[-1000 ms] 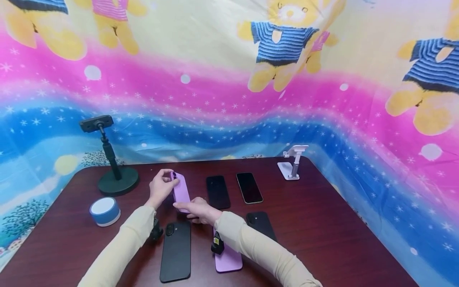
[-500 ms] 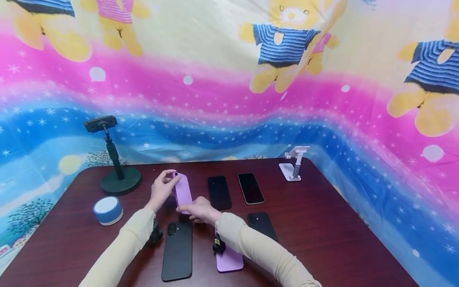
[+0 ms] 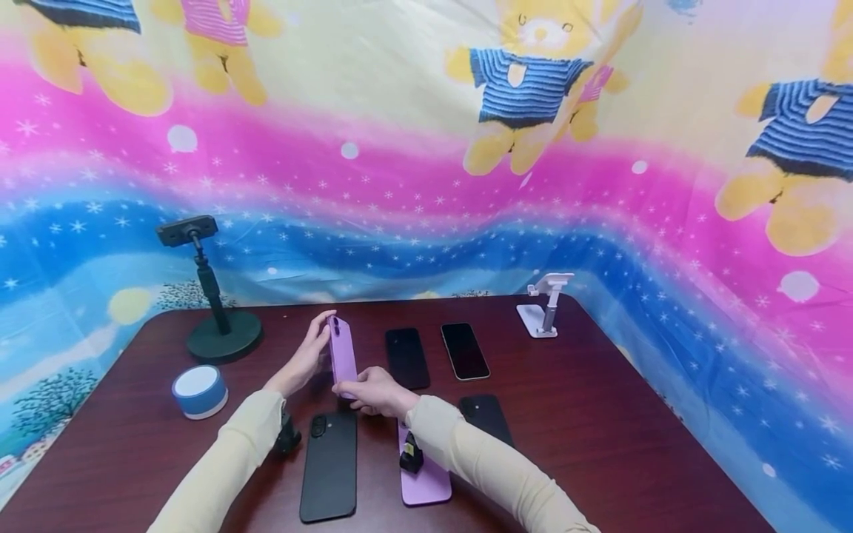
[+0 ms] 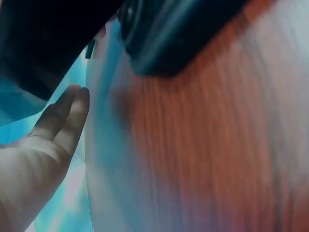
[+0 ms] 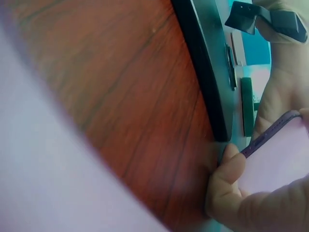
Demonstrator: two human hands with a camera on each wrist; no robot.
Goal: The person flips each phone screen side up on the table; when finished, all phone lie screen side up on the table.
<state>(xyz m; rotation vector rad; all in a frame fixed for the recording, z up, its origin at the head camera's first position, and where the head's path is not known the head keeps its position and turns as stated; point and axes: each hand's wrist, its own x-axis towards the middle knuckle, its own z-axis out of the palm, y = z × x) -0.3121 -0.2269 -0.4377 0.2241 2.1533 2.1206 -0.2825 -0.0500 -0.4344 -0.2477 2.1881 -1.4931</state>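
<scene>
A purple phone (image 3: 343, 357) is tilted up over the table, its back with the camera bump facing me. My right hand (image 3: 378, 392) pinches its lower end between thumb and fingers. In the right wrist view, that hand (image 5: 251, 203) curls its fingers at the edge of the same phone (image 5: 277, 159). My left hand (image 3: 306, 363) lies along the phone's left side, straight fingertips at its upper corner, thumb off the back. The left wrist view shows the left hand (image 4: 36, 164) with its fingers extended. Just nearer lies a black phone (image 3: 329, 466), face down.
Another purple phone (image 3: 426, 485) lies partly under my right forearm, beside a dark phone (image 3: 488, 420). Two phones lie screen up behind: a black one (image 3: 406, 357) and a silver-edged one (image 3: 465, 351). Around stand a black stand (image 3: 223, 337), blue-white cylinder (image 3: 200, 392) and white phone stand (image 3: 546, 314).
The left thumb has come off the phone's back, and the left fingers have straightened along its side. The phone has turned slightly and shifted right; the right hand keeps pinching its lower end.
</scene>
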